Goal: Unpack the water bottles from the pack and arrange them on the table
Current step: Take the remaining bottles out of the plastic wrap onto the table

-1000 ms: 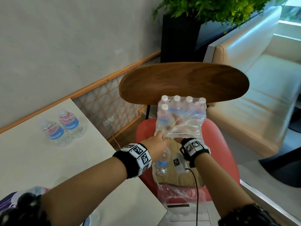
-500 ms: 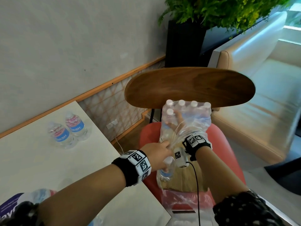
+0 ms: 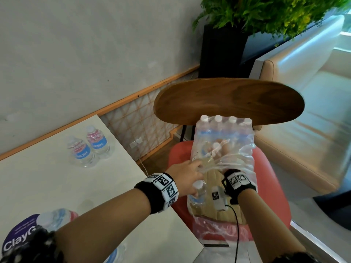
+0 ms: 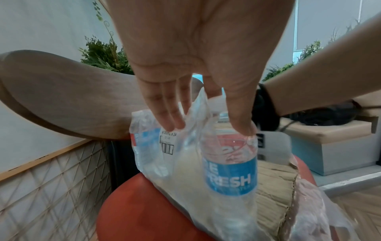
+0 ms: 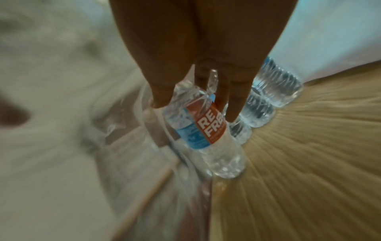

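Observation:
The pack (image 3: 224, 133), several water bottles in torn clear wrap on a cardboard tray, stands on the red chair seat (image 3: 271, 188). My left hand (image 3: 190, 174) holds a blue-and-red labelled bottle (image 3: 198, 192) by its neck at the pack's near left corner. It also pinches the loose wrap, as the left wrist view shows: left hand (image 4: 206, 125), bottle (image 4: 228, 172). My right hand (image 3: 218, 150) is inside the wrap, fingers and thumb round the top of a second bottle (image 5: 208, 130); right hand (image 5: 195, 107). Two bottles (image 3: 89, 149) stand on the white table (image 3: 57, 188).
The chair's wooden backrest (image 3: 228, 101) rises just behind the pack. Another bottle (image 3: 55, 221) and a purple printed item (image 3: 20, 236) lie at the table's near left. A cable (image 3: 235, 224) hangs from my right wrist. A beige bench (image 3: 313, 130) and a planter (image 3: 222, 50) stand behind.
My right hand has gone from the wrap's opening deeper into the pack and closed on a bottle's top. The left hand keeps its bottle and the wrap, hardly moved.

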Available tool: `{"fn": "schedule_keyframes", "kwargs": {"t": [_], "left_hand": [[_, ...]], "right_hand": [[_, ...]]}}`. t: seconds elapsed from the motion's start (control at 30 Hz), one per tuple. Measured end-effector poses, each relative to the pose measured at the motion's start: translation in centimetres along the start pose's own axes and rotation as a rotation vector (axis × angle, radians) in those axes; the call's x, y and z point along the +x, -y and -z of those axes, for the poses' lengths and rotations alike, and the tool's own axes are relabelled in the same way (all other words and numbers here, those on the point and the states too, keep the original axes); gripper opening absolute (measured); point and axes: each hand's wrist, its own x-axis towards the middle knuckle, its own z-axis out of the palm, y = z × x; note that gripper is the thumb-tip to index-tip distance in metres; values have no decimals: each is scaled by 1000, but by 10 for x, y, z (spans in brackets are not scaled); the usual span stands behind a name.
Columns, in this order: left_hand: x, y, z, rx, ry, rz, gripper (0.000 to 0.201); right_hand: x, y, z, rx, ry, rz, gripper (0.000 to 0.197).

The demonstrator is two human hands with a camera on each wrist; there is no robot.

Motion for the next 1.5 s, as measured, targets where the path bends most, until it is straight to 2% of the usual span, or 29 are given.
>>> {"fn": "schedule_keyframes", "kwargs": {"t": [0.03, 0.1, 0.23, 0.27, 0.3, 0.4, 0.43, 0.57, 0.7, 0.8, 0.9, 1.0, 1.07, 1.17, 1.23, 1.33, 1.4, 1.5], "left_hand": [[-2, 0, 0, 4, -30, -6, 43], [-6, -1, 0, 28, -77, -33, 41], [-17, -3, -4, 22, -102, -69, 33], [-22, -4, -6, -3, -103, -69, 33], [-27, -4, -7, -32, -95, -67, 33], [-46, -3, -3, -102, -61, -58, 34], [-54, 0, -1, -112, -53, -49, 37], [-90, 8, 9, -151, 5, -29, 41], [-129, 19, 9, -46, 94, 26, 38], [-158, 29, 0, -4, 165, 92, 38], [-185, 37, -17, 48, 216, 138, 33], [-204, 45, -25, 14, 169, 176, 31], [-215, 48, -26, -14, 127, 199, 36], [-230, 51, -32, 61, 85, 230, 47], [-237, 53, -37, 87, 80, 242, 46], [-246, 57, -43, 83, 68, 228, 46], [-254, 62, -48, 94, 34, 223, 56], [-270, 75, -51, 22, 4, 317, 70]], "right_hand": [[-8, -5, -3, 71, 2, -101, 44], [-29, -10, -3, 147, -106, -105, 40], [-57, -23, -13, 448, -295, 150, 16], [-65, -27, -16, 481, -278, 195, 9], [-74, -30, -17, 506, -241, 225, 12], [-97, -36, -13, 514, -163, 249, 67], [-104, -39, -12, 495, -152, 272, 71], [-163, -25, -5, 446, -119, 483, 25], [-217, -1, -17, 439, 12, 572, 18], [-233, 19, -47, 367, 116, 600, 19], [-238, 38, -90, 257, 106, 628, 24], [-247, 60, -123, 242, 25, 656, 31], [-250, 69, -137, 291, 14, 613, 38], [-248, 71, -150, 359, 121, 502, 53], [-247, 69, -155, 401, 229, 483, 73], [-239, 72, -160, 520, 307, 466, 102], [-235, 78, -161, 582, 357, 424, 108], [-240, 86, -164, 482, 447, 377, 101]]}}
